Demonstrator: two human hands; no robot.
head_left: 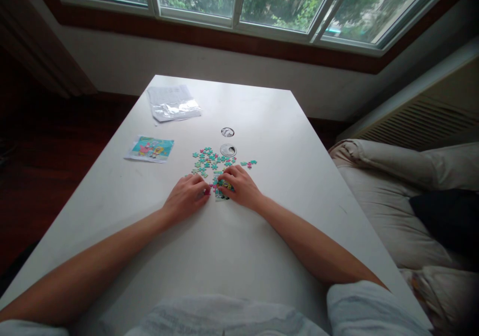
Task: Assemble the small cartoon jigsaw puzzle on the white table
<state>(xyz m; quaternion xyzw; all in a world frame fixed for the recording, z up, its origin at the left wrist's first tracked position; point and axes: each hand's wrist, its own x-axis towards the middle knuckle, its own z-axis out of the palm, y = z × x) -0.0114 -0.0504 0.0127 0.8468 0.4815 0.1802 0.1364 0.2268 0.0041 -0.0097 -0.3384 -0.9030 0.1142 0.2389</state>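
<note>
My left hand is closed, thumb and fingers pinching a pink jigsaw puzzle piece at the left edge of a partly joined puzzle. Over the right part of that puzzle lies my right hand, its fingers spread and resting on the joined pieces. The fingers hide some of the picture. Just beyond both hands spreads a loose group of mostly green puzzle pieces, a few with pink. A small cluster of pieces sits to the right of it.
A printed reference picture with cartoon figures lies left on the white table. Behind it is a clear plastic bag with papers. Two round metallic discs lie past the pieces. A beige sofa stands along the right.
</note>
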